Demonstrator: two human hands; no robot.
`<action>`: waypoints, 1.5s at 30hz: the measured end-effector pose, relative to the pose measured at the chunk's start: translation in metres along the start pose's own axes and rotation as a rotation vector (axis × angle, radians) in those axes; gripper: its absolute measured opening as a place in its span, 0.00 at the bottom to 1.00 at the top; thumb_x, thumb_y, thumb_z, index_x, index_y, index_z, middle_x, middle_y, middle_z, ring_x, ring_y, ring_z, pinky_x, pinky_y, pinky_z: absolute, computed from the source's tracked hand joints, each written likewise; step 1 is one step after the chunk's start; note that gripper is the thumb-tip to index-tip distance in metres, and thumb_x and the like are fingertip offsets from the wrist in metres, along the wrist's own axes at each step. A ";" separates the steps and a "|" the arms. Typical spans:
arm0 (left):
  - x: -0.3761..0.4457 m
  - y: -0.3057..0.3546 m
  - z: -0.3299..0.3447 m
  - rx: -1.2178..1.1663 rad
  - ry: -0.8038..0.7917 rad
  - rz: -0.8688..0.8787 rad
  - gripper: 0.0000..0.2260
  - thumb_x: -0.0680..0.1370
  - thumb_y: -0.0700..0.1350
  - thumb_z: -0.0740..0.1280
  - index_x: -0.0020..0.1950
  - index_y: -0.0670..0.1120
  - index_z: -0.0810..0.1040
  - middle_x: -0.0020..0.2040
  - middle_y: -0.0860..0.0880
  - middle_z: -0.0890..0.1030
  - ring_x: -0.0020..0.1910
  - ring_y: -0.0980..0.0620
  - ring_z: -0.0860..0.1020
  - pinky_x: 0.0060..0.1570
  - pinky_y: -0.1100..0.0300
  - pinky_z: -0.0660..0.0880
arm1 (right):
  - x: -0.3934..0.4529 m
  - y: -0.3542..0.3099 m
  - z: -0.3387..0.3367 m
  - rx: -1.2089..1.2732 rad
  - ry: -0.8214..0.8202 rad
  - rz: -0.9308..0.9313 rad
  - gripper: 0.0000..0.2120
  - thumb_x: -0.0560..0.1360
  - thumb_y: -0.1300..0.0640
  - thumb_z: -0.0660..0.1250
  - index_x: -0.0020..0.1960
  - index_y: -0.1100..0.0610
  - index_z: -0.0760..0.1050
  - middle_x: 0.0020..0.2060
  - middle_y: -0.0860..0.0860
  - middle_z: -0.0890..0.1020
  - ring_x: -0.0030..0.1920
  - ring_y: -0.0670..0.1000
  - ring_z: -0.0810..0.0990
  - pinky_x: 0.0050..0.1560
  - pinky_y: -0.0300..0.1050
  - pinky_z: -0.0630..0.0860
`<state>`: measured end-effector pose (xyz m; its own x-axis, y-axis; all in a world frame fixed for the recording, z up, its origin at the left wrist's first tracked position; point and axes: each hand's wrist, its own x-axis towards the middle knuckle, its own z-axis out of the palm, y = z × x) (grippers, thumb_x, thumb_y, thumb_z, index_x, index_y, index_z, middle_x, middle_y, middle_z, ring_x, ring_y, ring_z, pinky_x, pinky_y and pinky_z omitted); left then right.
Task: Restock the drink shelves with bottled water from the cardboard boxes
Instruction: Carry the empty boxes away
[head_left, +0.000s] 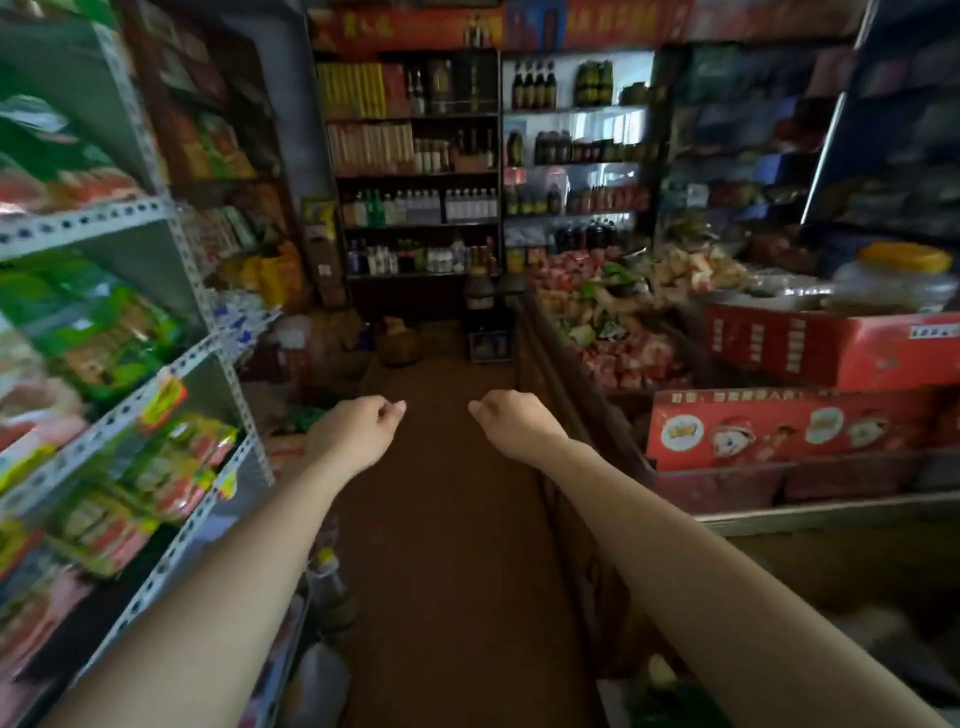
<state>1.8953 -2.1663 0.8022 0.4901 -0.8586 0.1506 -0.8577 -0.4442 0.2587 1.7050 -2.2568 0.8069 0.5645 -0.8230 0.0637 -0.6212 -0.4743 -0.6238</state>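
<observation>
Both my arms reach forward over a narrow shop aisle. My left hand (358, 428) and my right hand (511, 423) hang side by side with fingers curled, and neither holds anything. At the far end of the aisle stands a dark drink shelf (421, 226) with rows of clear and coloured bottles (467, 203). Low on the floor in front of it sit some blurred brown boxes (397, 340); I cannot tell what they contain. The hands are well short of the shelf.
A metal rack with snack packets (130, 343) lines the left side. On the right a counter carries red cartons (831, 345), loose packets and a yellow-lidded jar (893, 280). The brown floor (447, 519) runs between them.
</observation>
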 end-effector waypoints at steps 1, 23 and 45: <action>0.027 -0.002 0.009 -0.009 -0.012 0.003 0.19 0.81 0.61 0.50 0.52 0.52 0.76 0.32 0.49 0.77 0.26 0.50 0.73 0.23 0.60 0.64 | 0.028 0.004 0.003 0.001 -0.006 0.004 0.20 0.81 0.42 0.54 0.59 0.55 0.75 0.47 0.52 0.80 0.44 0.53 0.80 0.46 0.51 0.80; 0.670 -0.098 0.102 -0.074 0.014 -0.111 0.22 0.81 0.61 0.51 0.55 0.49 0.78 0.42 0.51 0.79 0.40 0.51 0.78 0.39 0.53 0.77 | 0.719 0.036 0.045 0.041 -0.053 -0.001 0.20 0.81 0.43 0.56 0.58 0.57 0.76 0.41 0.53 0.80 0.41 0.54 0.81 0.44 0.50 0.79; 1.218 -0.298 0.168 -0.186 0.058 -0.272 0.22 0.81 0.59 0.53 0.57 0.45 0.78 0.47 0.46 0.81 0.47 0.48 0.78 0.45 0.54 0.74 | 1.337 -0.033 0.189 -0.045 -0.235 -0.187 0.19 0.80 0.41 0.55 0.55 0.55 0.76 0.41 0.54 0.81 0.39 0.53 0.80 0.38 0.49 0.77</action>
<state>2.7217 -3.1231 0.7483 0.7100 -0.6964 0.1048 -0.6536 -0.5962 0.4661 2.5831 -3.2825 0.7649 0.7785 -0.6276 -0.0115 -0.5153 -0.6285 -0.5827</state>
